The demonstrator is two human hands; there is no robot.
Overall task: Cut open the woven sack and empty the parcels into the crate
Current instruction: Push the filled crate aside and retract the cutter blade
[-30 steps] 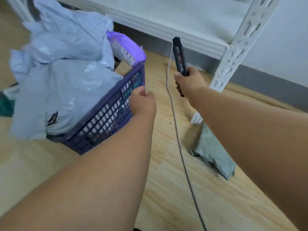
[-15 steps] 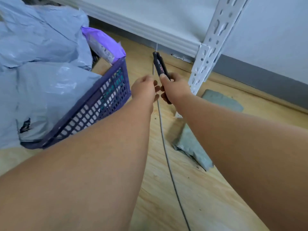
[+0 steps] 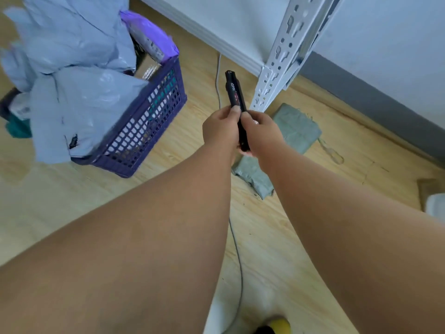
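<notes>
Both hands meet on a black utility knife held upright over the floor. My right hand grips its lower handle. My left hand pinches the knife's middle with thumb on top. No blade shows at the tip. To the left stands a purple lattice crate, heaped with grey plastic parcels and one purple parcel. A flat grey-green woven sack lies on the floor just beyond my hands, partly hidden by my right wrist.
A white slotted shelf post rises right behind the knife, with the white shelf edge and grey skirting at the wall. A thin grey cable runs along the wooden floor between my arms. A white object lies at the right edge.
My left hand left the crate's corner and came onto the knife beside my right hand. The view swung so the crate sits further left and more of the sack shows.
</notes>
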